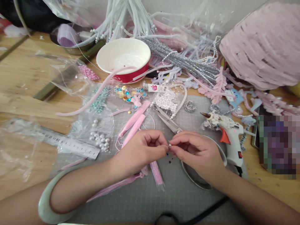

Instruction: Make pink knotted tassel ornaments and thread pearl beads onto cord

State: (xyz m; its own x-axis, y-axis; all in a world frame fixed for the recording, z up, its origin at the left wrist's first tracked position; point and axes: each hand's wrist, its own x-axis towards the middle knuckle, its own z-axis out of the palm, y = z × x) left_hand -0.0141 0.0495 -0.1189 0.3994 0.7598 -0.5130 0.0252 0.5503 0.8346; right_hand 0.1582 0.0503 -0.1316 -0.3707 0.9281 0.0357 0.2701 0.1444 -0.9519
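Observation:
Over the middle of the grey cutting mat [117,200], my two hands meet fingertip to fingertip. My right hand [199,153] pinches a tiny pearly white bead [170,145] between thumb and fingers. The thumb and forefinger of my left hand [146,150] are pressed together right beside that bead; whatever they hold is too small to make out. Under my left hand and forearm lie pink tassels [134,120]. Scissors [170,122] point away just beyond my right hand, their handles partly hidden. A thin curved band [199,185] lies beneath my right hand.
A white glue gun [234,137] lies at the right. Behind are white pearl beads [166,100], a red-and-white bowl [138,72] and silver glitter stems [182,61]. At left are a steel ruler [67,143], silver beads [100,139] and green beads [98,100]. A black strap [206,212] crosses the front.

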